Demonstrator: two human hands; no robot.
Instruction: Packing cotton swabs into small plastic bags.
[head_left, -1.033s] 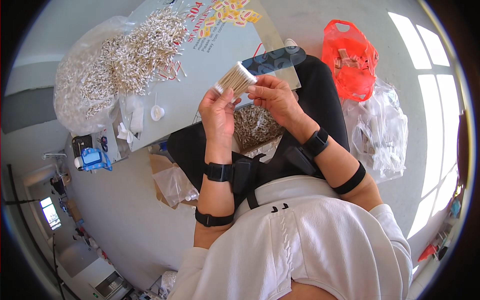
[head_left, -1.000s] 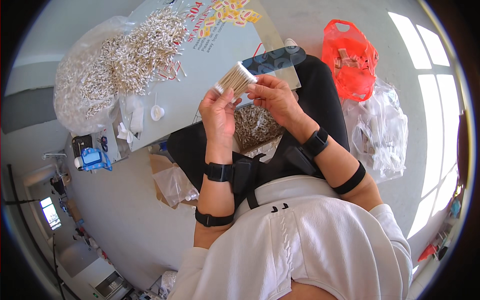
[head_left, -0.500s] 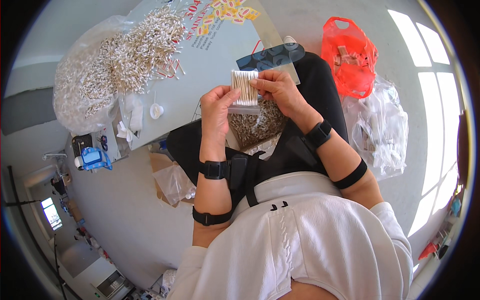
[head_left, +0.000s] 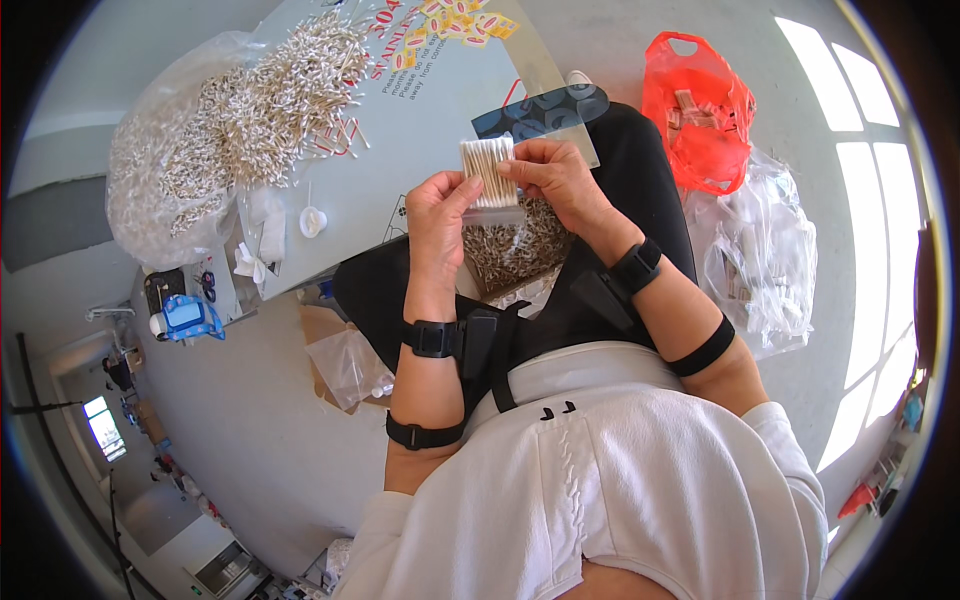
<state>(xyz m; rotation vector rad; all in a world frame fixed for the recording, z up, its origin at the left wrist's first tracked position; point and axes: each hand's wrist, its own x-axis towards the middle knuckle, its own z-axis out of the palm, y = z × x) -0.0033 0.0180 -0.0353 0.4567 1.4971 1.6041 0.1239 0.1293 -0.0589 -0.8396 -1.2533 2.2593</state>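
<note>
Cotton swab bundle (head_left: 487,166) pinched upright between left hand (head_left: 437,222) and right hand (head_left: 556,180) above the lap, fingers closed on it, lower ends hidden in clear sleeve, loose swabs (head_left: 260,105) heaped on desk (head_left: 420,110), orange bag (head_left: 700,110) contents unclear.

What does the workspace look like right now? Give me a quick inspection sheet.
Surface: pale board with printed lettering, resting across the lap.
Job's things: bundle of cotton swabs held upright between left hand and right hand; a clear sleeve seems to sit around its lower end.
Clutter: loose swab heap on a clear bag; more swabs in the lap; orange bag; clear bags; blue tape dispenser.
Grip: both hands pinch the bundle.
Cables: nothing seen.
Surroundings: grey floor, bright windows at right.
</note>
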